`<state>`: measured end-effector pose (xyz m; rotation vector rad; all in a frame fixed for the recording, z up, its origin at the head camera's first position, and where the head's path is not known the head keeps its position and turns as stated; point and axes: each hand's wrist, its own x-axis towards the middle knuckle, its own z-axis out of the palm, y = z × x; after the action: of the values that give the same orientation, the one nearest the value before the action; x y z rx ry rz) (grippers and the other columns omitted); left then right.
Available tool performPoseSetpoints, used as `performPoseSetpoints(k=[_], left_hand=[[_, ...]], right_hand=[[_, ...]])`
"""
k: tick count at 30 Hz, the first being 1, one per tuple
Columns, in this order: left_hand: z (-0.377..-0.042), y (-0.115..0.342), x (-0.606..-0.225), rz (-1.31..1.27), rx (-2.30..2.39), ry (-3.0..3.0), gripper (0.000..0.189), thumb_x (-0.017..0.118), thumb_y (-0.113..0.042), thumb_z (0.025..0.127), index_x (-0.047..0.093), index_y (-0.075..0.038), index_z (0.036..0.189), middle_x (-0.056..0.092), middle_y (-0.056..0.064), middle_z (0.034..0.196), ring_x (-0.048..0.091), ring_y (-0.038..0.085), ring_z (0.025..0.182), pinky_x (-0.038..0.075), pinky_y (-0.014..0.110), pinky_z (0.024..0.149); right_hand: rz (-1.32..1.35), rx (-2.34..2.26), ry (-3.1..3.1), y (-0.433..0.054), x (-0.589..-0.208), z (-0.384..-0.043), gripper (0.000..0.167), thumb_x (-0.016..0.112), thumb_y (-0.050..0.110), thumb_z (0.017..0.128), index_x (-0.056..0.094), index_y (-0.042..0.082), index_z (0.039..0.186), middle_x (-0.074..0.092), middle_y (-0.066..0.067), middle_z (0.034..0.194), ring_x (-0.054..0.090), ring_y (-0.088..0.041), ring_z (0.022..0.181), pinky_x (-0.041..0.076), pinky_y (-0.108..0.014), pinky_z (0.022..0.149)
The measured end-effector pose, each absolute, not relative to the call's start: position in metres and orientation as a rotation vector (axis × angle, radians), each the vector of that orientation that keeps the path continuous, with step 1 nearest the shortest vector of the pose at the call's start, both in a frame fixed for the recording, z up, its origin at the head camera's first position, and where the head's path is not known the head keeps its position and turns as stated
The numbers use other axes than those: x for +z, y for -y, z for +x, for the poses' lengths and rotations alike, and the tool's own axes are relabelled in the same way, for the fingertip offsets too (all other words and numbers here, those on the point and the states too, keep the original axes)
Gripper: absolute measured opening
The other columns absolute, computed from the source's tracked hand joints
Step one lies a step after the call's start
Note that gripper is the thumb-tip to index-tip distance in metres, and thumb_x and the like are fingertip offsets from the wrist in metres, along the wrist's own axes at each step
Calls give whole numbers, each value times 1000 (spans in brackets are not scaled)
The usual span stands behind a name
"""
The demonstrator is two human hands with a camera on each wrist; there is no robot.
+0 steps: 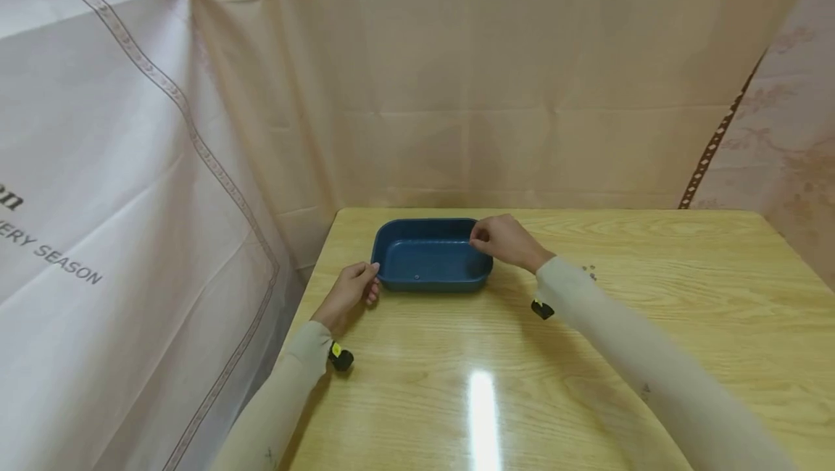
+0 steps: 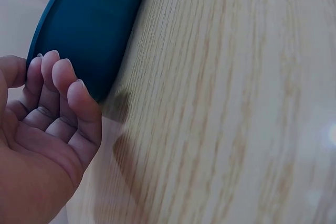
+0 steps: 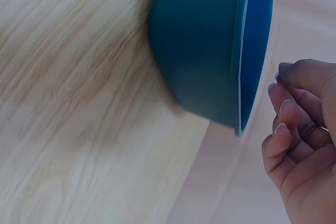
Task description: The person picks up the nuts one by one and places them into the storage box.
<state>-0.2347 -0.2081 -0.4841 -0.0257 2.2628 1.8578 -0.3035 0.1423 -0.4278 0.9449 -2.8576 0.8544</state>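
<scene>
Head view: the tray (image 1: 427, 287) sits upright near the table's (image 1: 404, 384) far edge, mouth up, its long axis running left to right, roughly along that edge. One bit (image 1: 417, 277) lies inside it, and a few bits (image 1: 590, 272) lie loose to its right, so the gathering looks only begun, with those few left. The left hand (image 1: 352, 288) is at the near left corner; the right hand (image 1: 507, 239) hangs over the right end.

Left wrist view: thumb and forefinger pinch the rim, the other fingers bent beside it.

Right wrist view: thumb and forefinger tips meet above the mouth, the other fingers curled; whether they pinch a bit, I cannot tell
</scene>
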Motion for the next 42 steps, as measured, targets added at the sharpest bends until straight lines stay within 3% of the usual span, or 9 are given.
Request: performPoseSetpoints(k=[11, 35, 42], left_hand=[[-234, 212, -489, -29, 1855, -2247, 39, 51, -35, 110, 60, 3, 103, 61, 9, 83, 55, 17, 67, 50, 28, 61], [-235, 211, -491, 23, 1827, -2309, 47, 50, -40, 110, 59, 6, 105, 61, 11, 85, 56, 17, 67, 51, 27, 62], [-234, 210, -489, 31, 1850, -2289, 46, 50, -37, 110, 58, 8, 105, 60, 10, 84, 54, 17, 67, 50, 26, 61]], right_hand=[[888, 838, 2827, -175, -432, -304, 5, 72, 12, 97, 75, 8, 95, 68, 1, 79, 60, -14, 67, 49, -34, 61], [775, 788, 2901, -233, -443, -297, 9, 70, 12, 99, 73, 4, 99, 69, -4, 83, 60, -17, 69, 49, -35, 63], [740, 765, 2939, -255, -449, -291, 10, 69, 13, 100, 72, 3, 102, 69, -6, 88, 62, -19, 75, 52, -41, 69]])
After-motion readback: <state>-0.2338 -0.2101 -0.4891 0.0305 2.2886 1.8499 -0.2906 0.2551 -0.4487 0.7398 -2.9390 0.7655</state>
